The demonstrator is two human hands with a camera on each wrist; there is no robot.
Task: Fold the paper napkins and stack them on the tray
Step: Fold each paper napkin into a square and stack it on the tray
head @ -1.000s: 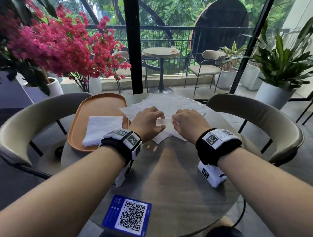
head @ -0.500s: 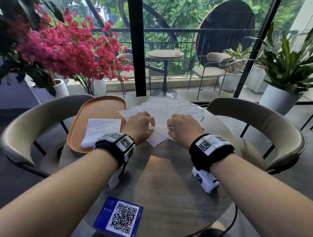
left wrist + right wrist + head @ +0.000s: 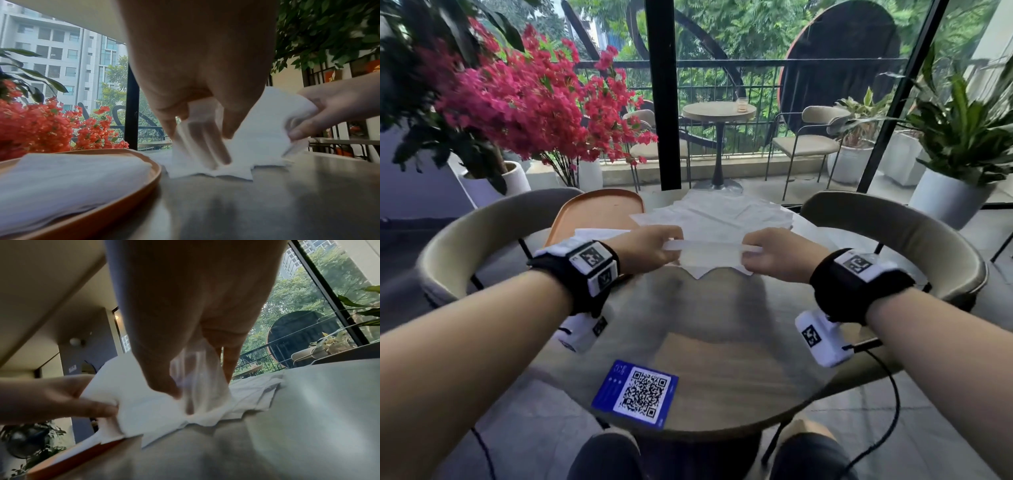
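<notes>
Progress looks partial to us: folded napkins already lie on the tray at centre left of the head view, while a loose pile of unfolded napkins waits on the surface above our hands, so we judge plenty is left. We hold one napkin mid-frame; our left hand and right hand each pinch an end, its lower edge touching the surface.
</notes>
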